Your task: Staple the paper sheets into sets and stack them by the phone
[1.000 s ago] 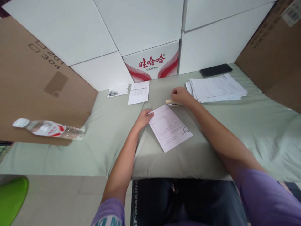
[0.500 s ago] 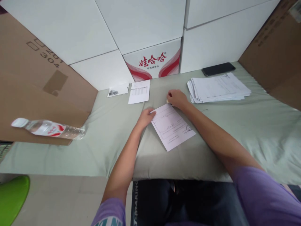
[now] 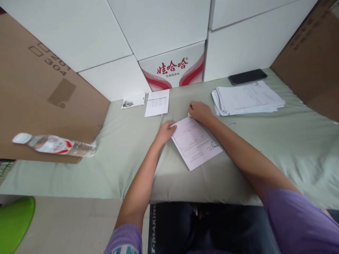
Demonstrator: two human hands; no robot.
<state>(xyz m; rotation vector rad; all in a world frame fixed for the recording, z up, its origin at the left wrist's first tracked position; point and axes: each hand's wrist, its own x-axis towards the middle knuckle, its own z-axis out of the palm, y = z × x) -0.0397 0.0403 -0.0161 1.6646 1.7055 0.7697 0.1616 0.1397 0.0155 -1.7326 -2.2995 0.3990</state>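
A printed sheet of paper (image 3: pixel 196 144) lies slanted on the green cloth, with a round stamp near its right corner. My left hand (image 3: pixel 166 132) grips its upper left corner, thumb on top and fingers underneath. At the sheet's top corner is my right hand (image 3: pixel 199 110), fingers curled closed. A small pale tip shows below these fingers; the rest of that item is hidden, so its kind cannot be made out. Beyond my left hand lie a smaller printed slip (image 3: pixel 157 103) and a white piece with a dark picture (image 3: pixel 132 102).
A stack of papers (image 3: pixel 247 98) and a black phone (image 3: pixel 247 76) lie at the right. On the left a water bottle (image 3: pixel 57 144) lies on its side against a cardboard box (image 3: pixel 50 116). White boxes (image 3: pixel 169 68) wall off the back; another cardboard box (image 3: pixel 315 67) stands right.
Both hands keep their places at the sheet, with the same grip. The whole view has shifted very slightly; nothing else visibly differs.
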